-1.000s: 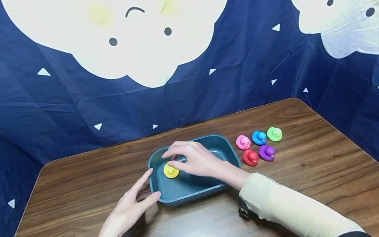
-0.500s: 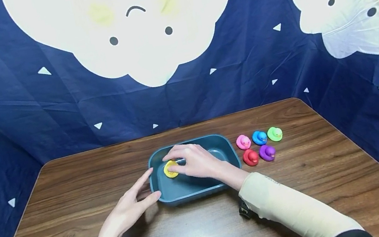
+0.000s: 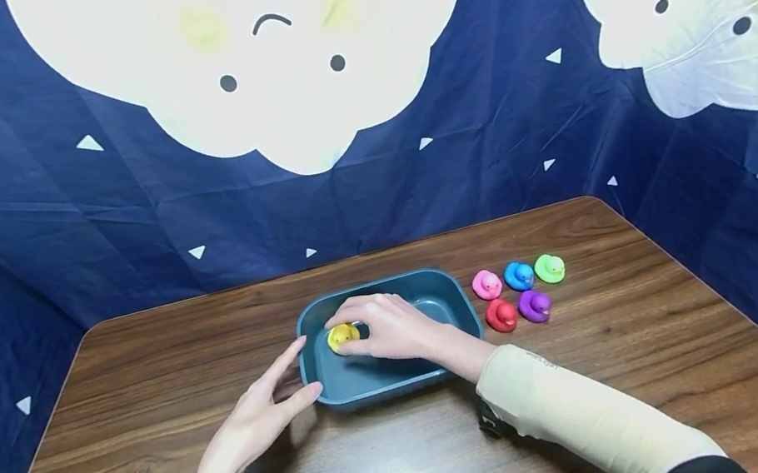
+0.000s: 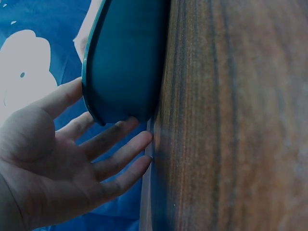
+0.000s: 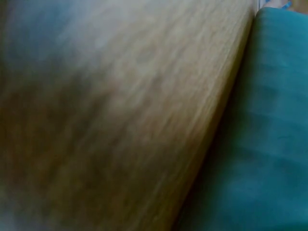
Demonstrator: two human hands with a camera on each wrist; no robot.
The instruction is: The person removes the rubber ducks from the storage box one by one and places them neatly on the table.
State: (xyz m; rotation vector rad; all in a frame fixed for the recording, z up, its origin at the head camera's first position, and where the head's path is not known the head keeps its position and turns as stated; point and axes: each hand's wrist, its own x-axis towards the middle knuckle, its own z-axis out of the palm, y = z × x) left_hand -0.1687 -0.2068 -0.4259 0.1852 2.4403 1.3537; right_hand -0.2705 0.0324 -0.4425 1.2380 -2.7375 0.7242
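Note:
A small yellow rubber duck [image 3: 342,336] is inside the left end of a dark teal basin [image 3: 394,391]. My right hand [image 3: 389,328] reaches into the basin and pinches the duck, the thumb on its near side and the fingers behind it. Part of the duck is hidden by the thumb and fingers. With fingers spread, my left hand [image 3: 259,417] touches the basin's left end. In the left wrist view the left hand [image 4: 62,163] has its thumb at the rim and fingertips against the basin's outer wall [image 4: 127,57].
Right of the basin, several rubber ducks stand in two rows: pink [image 3: 487,285], blue [image 3: 519,276], light green [image 3: 550,269], red [image 3: 501,315] and purple [image 3: 534,306]. The wooden table [image 3: 122,417] ends at a blue cloud-patterned curtain [image 3: 141,227]. The right wrist view shows mostly blurred skin and basin wall.
My right thumb has come down over the front of the yellow duck to its near side, and the duck has turned or tilted slightly. The left hand and the basin have stayed put.

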